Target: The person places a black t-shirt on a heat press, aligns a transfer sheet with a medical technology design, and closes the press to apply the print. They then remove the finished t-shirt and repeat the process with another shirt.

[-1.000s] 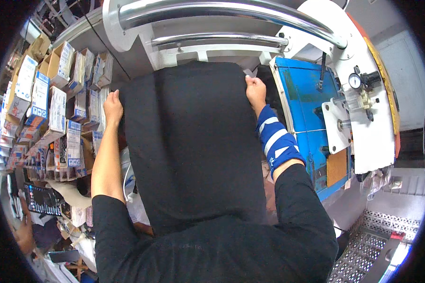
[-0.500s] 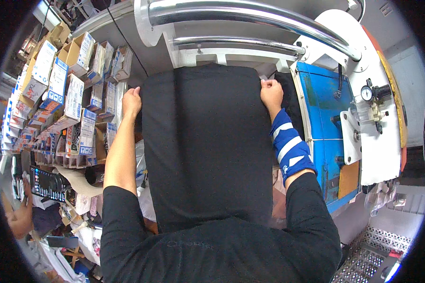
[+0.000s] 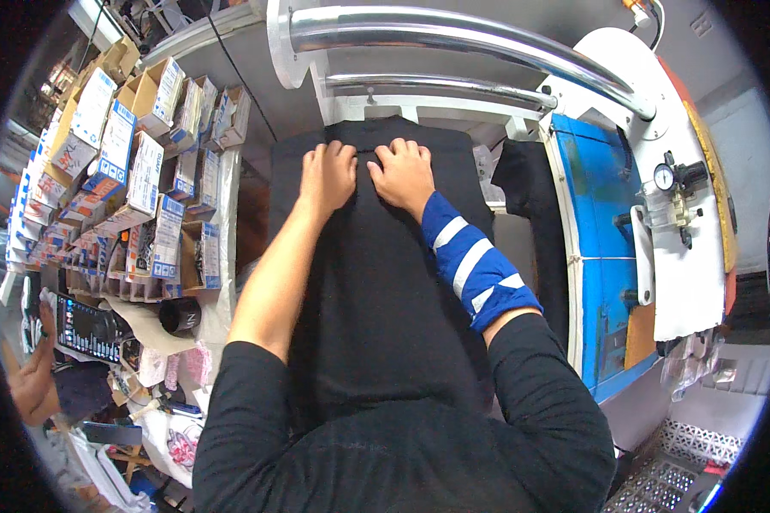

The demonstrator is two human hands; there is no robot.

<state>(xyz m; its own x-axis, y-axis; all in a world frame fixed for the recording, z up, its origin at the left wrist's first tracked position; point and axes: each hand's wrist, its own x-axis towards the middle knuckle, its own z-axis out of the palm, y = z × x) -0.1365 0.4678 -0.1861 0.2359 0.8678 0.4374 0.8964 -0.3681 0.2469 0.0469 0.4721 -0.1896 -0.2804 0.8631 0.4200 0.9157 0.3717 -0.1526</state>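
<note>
A sheet of black cloth [image 3: 376, 316] is spread over a long flat bed in front of me. Near its far end, my left hand [image 3: 328, 179] rests on it with bent, slightly parted fingers and the fingertips touching a crease. My right hand [image 3: 402, 178] lies a short gap to the right on that cloth, fingers bent and apart, thumb out. A blue sleeve band with pale stripes [image 3: 475, 265] wraps my right forearm.
Chrome bars [image 3: 462, 47] span beyond the cloth. A press with blue panel [image 3: 599, 214] and gauge [image 3: 664, 175] stands right, stacked cartons [image 3: 158, 162] left. Lower left are a black screen [image 3: 90, 329], clutter and another person's hand [image 3: 34, 376].
Both hands have moved inward from the cloth's left and right edges onto its top near the middle. At the lower left, the other person's hand shows farther into view.
</note>
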